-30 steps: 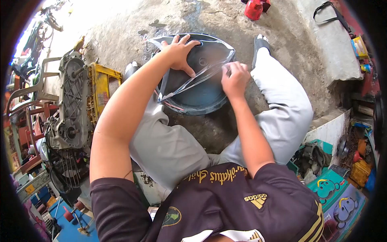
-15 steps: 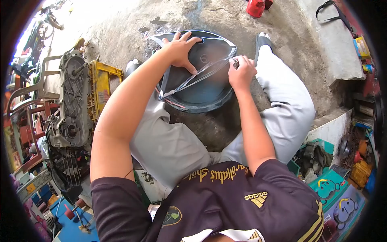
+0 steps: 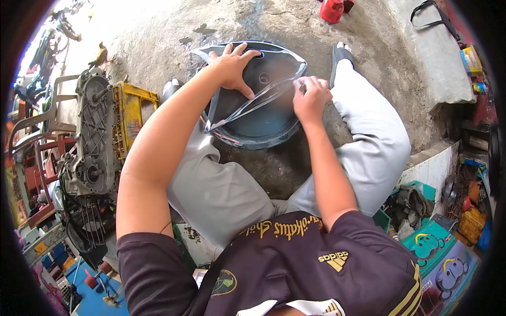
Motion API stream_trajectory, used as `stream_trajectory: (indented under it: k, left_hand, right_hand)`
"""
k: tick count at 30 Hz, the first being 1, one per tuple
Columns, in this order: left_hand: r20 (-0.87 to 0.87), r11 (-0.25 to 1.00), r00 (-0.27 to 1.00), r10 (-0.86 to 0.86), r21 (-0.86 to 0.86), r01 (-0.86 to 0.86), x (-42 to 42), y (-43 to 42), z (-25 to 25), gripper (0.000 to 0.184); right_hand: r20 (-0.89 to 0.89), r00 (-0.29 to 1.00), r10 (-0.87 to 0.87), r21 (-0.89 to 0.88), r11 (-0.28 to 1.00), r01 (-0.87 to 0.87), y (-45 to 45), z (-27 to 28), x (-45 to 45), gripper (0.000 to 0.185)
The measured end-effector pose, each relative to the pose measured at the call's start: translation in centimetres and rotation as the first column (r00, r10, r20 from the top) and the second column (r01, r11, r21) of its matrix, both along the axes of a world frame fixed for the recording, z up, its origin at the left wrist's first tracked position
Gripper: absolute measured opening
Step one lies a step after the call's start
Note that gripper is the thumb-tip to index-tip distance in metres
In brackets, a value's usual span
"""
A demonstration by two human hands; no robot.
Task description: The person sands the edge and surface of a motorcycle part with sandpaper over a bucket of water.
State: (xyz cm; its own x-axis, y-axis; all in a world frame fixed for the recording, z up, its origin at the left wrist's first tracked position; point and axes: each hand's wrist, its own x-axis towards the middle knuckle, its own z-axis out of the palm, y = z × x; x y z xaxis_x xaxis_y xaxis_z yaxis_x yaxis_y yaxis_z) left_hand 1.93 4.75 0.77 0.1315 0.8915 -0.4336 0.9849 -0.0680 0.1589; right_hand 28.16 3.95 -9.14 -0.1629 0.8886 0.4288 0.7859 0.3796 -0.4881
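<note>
A dark, glossy triangular lens-like panel (image 3: pixel 276 66) with clear, shiny edges lies across a round black basin (image 3: pixel 258 142) between my knees. My left hand (image 3: pixel 232 71) spans the panel's left part, fingers spread over the far edge and thumb on the near ridge, holding it. At the panel's right tip, my right hand (image 3: pixel 312 97) is closed in a pinch. A small dark thing shows between its fingertips, too little visible to name. The basin's inside is partly hidden under the panel.
Left of my leg stand a yellow crate (image 3: pixel 132 113) and a grey engine casing (image 3: pixel 95 131). A red container (image 3: pixel 332 10) is on the concrete floor ahead. At right are a concrete ledge (image 3: pixel 437 58) and a green box (image 3: pixel 427 245) near assorted parts.
My right hand has shifted slightly left, its fingertips closer over the panel's right tip. My left hand keeps its hold on the panel; the whole view has moved slightly.
</note>
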Motion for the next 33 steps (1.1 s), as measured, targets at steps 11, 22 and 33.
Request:
stream_trajectory:
  k: [11,22,33]
  left_hand:
    - [0.011,1.0,1.0,-0.002,-0.005,0.002,-0.3,-0.2,-0.4,0.138]
    - [0.026,1.0,1.0,0.003,0.019,-0.003,-0.1,0.0,-0.2,0.138]
    - [0.044,1.0,0.999,0.002,0.024,-0.003,0.0,0.2,-0.1,0.136]
  right_hand:
    - [0.002,0.999,-0.039,-0.024,0.999,0.039,-0.2,0.0,-0.3,0.011]
    - [0.019,0.996,0.089,-0.011,0.996,-0.089,-2.5,1.0,-1.5,0.01]
    - [0.075,0.981,0.178,0.019,0.984,-0.18,-4.9,1.7,-2.9,0.014]
